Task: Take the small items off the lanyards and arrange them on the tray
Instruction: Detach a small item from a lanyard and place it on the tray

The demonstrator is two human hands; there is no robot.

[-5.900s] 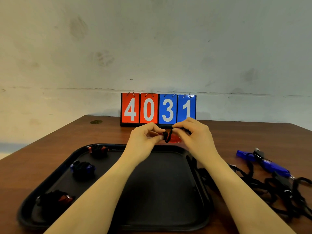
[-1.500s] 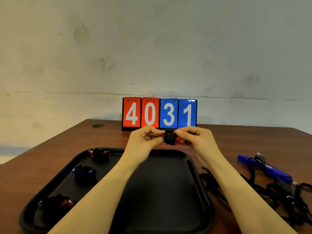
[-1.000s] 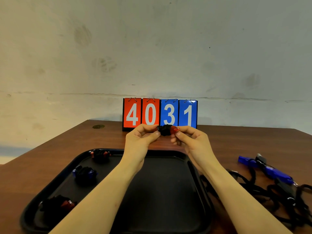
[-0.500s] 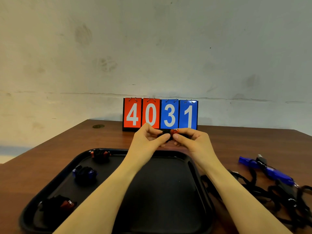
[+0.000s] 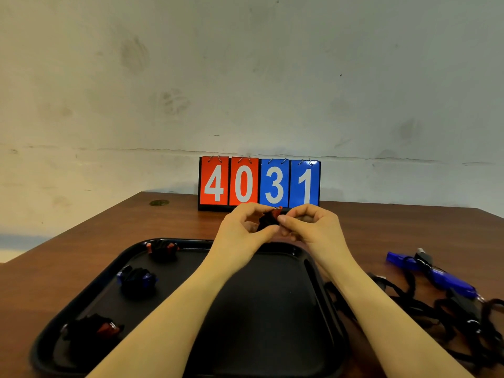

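From the head camera I see two bare forearms reaching forward over a black tray (image 5: 321,271) on a brown wooden table (image 5: 95,230). The left hand (image 5: 242,230) and the right hand (image 5: 313,227) meet above the tray's far edge, fingers curled, both pinching one small bundle (image 5: 268,218) between thumb and fingertips (black cord wound round something red, which peeks out at the top). The bundle is held in the air, just in front of a flip scoreboard (image 5: 259,182) reading 4031, two red cards then two blue. Down the tray's left side lie three more wound bundles: one with red showing near the far corner (image 5: 162,248), one with blue showing in the middle (image 5: 137,278), and one with red showing at the near corner (image 5: 94,330). To the right of the tray, on the table, I see a tangle of black lanyards (image 5: 447,315) with a blue whistle-like piece (image 5: 447,279) lying among them.
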